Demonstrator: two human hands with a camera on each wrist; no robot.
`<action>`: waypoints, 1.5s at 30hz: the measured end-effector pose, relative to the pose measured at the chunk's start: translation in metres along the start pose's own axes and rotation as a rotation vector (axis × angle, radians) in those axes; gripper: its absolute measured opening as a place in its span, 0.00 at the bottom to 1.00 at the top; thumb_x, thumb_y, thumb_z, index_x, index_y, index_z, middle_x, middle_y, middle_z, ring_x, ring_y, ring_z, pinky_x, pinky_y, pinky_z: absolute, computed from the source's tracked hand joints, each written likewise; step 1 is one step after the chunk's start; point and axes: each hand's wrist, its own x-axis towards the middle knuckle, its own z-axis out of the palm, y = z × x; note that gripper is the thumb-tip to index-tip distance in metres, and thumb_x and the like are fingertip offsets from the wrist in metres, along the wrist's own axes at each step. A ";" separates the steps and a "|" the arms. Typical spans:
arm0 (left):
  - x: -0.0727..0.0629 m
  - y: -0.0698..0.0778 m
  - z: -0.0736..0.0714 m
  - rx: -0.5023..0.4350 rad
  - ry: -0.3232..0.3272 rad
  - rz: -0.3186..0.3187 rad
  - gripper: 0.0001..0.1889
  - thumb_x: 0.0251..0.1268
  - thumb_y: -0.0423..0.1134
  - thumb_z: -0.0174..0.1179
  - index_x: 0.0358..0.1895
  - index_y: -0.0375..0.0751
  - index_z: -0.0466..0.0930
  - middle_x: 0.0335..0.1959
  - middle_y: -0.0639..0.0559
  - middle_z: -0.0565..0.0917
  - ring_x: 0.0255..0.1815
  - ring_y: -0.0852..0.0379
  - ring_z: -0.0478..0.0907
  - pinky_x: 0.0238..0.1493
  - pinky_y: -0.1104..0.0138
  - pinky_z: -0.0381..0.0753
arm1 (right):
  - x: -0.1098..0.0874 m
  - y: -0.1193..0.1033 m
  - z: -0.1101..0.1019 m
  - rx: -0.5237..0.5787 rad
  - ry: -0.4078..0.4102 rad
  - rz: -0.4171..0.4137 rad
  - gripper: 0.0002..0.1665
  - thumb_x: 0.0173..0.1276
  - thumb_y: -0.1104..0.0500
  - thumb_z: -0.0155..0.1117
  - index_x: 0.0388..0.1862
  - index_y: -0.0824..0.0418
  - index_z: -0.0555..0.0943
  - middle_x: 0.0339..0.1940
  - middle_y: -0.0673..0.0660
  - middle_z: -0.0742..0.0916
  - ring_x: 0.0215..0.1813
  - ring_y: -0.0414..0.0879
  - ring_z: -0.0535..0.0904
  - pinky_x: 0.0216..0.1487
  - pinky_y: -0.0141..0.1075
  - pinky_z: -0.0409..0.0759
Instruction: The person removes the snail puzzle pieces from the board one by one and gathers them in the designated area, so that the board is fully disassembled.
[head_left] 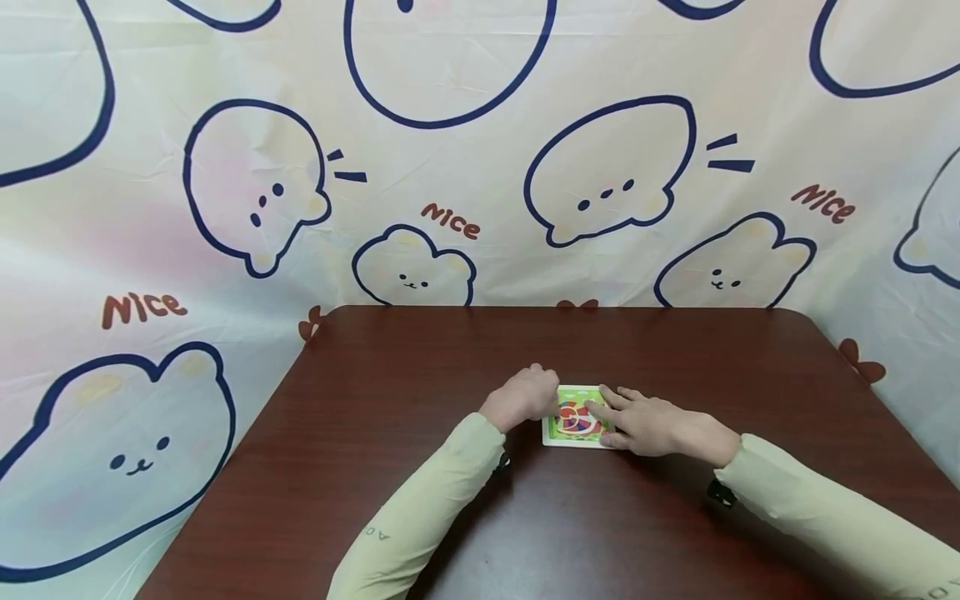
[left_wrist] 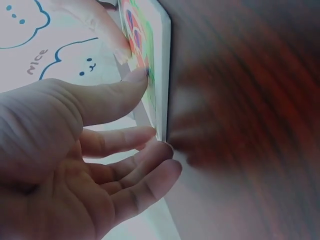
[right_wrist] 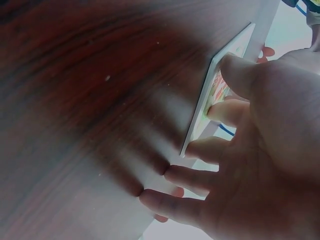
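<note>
A flat square picture board (head_left: 577,421) with a white border lies on the dark wooden table, its green face printed with a red, yellow and blue design. At its left edge, my left hand (head_left: 527,395) holds it: the thumb (left_wrist: 115,97) lies on the printed face and the bent fingers meet the edge. From the other side my right hand (head_left: 647,423) rests on the board with its fingers spread. In the right wrist view, thumb and nearer fingers touch the board (right_wrist: 200,107) while the outer two fingers reach the tabletop beyond its edge.
The brown table (head_left: 420,358) runs back to a pale cloth backdrop (head_left: 495,167) with cartoon outlines and the word "Nice". Its rounded far corners and both side edges show. Pale sleeves (head_left: 431,504) cover both forearms, with a small black device (head_left: 722,492) under the right wrist.
</note>
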 end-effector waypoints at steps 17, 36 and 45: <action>0.000 -0.002 -0.001 -0.089 0.068 -0.011 0.14 0.57 0.49 0.71 0.39 0.43 0.86 0.28 0.53 0.80 0.29 0.57 0.74 0.26 0.68 0.72 | 0.000 -0.003 0.000 -0.027 -0.002 0.000 0.36 0.74 0.42 0.53 0.77 0.52 0.62 0.78 0.68 0.60 0.74 0.72 0.59 0.63 0.64 0.68; 0.009 -0.016 -0.004 -0.203 -0.014 -0.027 0.16 0.59 0.49 0.69 0.44 0.42 0.82 0.34 0.52 0.79 0.34 0.57 0.73 0.30 0.68 0.73 | 0.003 -0.003 -0.001 -0.034 -0.010 0.002 0.37 0.75 0.41 0.52 0.77 0.52 0.61 0.79 0.68 0.59 0.75 0.71 0.57 0.63 0.65 0.67; 0.008 -0.018 -0.001 -0.144 -0.040 0.005 0.20 0.64 0.53 0.63 0.48 0.43 0.75 0.42 0.50 0.75 0.41 0.56 0.70 0.38 0.65 0.73 | 0.001 -0.005 -0.003 -0.036 -0.023 0.013 0.37 0.74 0.41 0.53 0.77 0.52 0.61 0.79 0.68 0.59 0.75 0.71 0.57 0.64 0.64 0.67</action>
